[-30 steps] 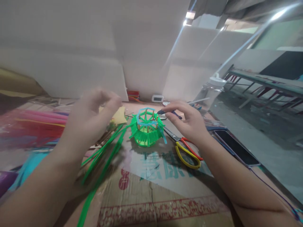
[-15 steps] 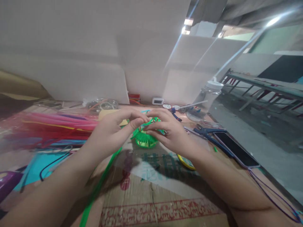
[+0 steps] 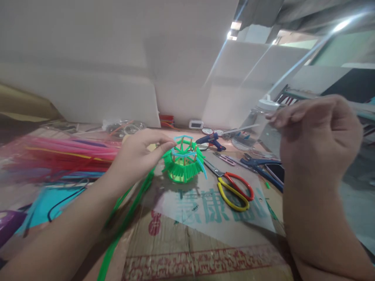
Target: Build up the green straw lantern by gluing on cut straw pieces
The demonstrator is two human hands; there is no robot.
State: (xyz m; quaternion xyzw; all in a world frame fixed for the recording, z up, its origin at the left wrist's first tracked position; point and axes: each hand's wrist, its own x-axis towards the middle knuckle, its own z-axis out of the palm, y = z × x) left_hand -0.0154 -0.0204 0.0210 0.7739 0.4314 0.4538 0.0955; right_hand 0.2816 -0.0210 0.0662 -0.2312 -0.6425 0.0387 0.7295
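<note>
My left hand reaches in from the left, thumb and forefinger pinched at the upper left rim of a small round model. The model has a skirt of green fuzzy strips, thin brown posts and a light-blue strip around its top. One blue end hangs loose at its right side. My right hand is raised at the right, well apart from the model, wrist bent and fingers drawn together pointing left. What its fingertips hold, if anything, is hidden. Scissors with red and yellow handles lie right of the model.
Behind the model lies a blue glue gun. Pliers, a phone and a clear bottle are at right. Pink and red pipe cleaners lie left; green strips lie by my left forearm.
My right hand has left the model and moved up and to the right, uncovering the scissors, the glue gun and the model's blue strip. My left hand stays at the model.
</note>
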